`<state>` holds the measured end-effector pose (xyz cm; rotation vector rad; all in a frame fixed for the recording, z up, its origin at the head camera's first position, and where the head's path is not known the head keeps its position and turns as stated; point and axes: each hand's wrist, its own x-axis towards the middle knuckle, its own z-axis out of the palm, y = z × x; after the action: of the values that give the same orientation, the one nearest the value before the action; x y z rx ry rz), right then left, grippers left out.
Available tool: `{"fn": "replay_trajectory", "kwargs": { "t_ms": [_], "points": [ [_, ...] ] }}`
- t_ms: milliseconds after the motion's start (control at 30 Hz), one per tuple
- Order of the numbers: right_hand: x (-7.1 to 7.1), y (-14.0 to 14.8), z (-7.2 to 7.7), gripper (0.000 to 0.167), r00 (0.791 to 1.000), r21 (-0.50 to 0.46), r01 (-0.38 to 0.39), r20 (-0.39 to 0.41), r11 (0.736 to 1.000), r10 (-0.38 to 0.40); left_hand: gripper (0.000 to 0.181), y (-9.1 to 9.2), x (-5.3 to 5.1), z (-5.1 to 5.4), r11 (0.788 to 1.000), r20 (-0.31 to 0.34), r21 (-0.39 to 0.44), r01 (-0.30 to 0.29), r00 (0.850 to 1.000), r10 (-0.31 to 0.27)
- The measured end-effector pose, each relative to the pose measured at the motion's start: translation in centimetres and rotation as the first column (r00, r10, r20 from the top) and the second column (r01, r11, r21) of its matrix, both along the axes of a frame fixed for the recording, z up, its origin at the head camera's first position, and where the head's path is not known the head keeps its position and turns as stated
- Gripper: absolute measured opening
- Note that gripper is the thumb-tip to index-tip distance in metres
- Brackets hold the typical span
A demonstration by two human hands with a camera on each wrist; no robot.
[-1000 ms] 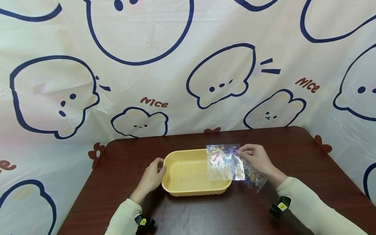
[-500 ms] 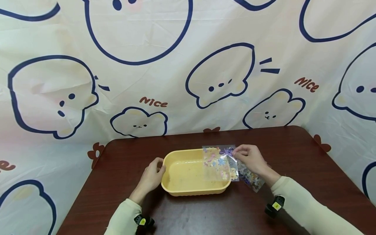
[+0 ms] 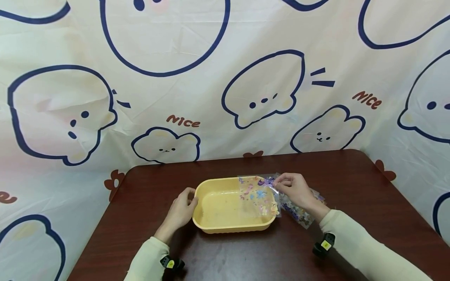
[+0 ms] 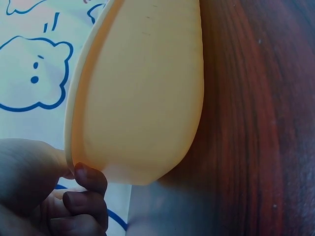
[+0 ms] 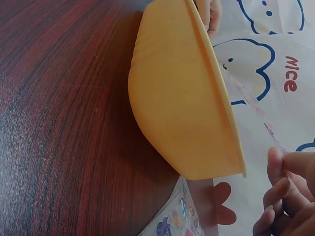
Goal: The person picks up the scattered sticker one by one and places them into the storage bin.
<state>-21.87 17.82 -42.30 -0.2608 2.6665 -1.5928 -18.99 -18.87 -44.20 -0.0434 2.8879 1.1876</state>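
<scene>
A yellow plastic basin (image 3: 218, 208) stands on the table. At its left end my left hand (image 3: 181, 210) pinches the rim; the left wrist view shows the fingers (image 4: 91, 179) curled under the rim's edge. My right hand (image 3: 294, 189) pinches a clear sheet of colourful stickers (image 3: 258, 195) between thumb and forefinger. The sheet lies over the basin's right end, above its rim, seen nearly edge-on in the right wrist view. Beneath my right hand, on the table, is a clear packet (image 3: 300, 212) with more colourful stickers, partly hidden by the hand.
The dark brown wooden table (image 3: 225, 259) has rounded far corners. A pale cloth (image 3: 211, 97) printed with blue-outlined cartoon animals hangs behind it and at the sides. Each wrist wears a black band with a small camera.
My right hand has moved left with the sticker sheet, which now covers more of the basin's right end. More of the packet beneath shows. My left hand keeps its hold on the rim.
</scene>
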Motion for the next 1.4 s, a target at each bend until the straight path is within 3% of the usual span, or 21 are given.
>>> {"fn": "replay_trajectory", "kwargs": {
  "t_ms": [533,933,1100,1400],
  "points": [
    [0.0,-1.5,-0.1,0.010,1.000,0.021,-0.011,-0.012,1.000,0.011,0.029,0.1,0.1,0.1,1.000,0.005,-0.002,-0.004,1.000,0.004],
    [-0.2,-2.8,-0.1,0.006,1.000,0.068,0.023,0.003,0.997,-0.023,0.029,0.1,0.1,0.0,1.000,-0.003,-0.006,-0.002,1.000,0.002],
    [-0.1,-3.2,0.0,0.007,1.000,0.064,-0.005,-0.011,0.998,0.005,0.027,0.1,0.0,0.0,1.000,-0.003,-0.005,-0.002,1.000,0.002],
    [0.0,-3.9,-0.2,0.005,1.000,0.120,0.014,-0.009,0.993,-0.013,0.028,0.1,0.0,0.2,1.000,0.000,-0.014,0.000,1.000,0.000]
  ]
}}
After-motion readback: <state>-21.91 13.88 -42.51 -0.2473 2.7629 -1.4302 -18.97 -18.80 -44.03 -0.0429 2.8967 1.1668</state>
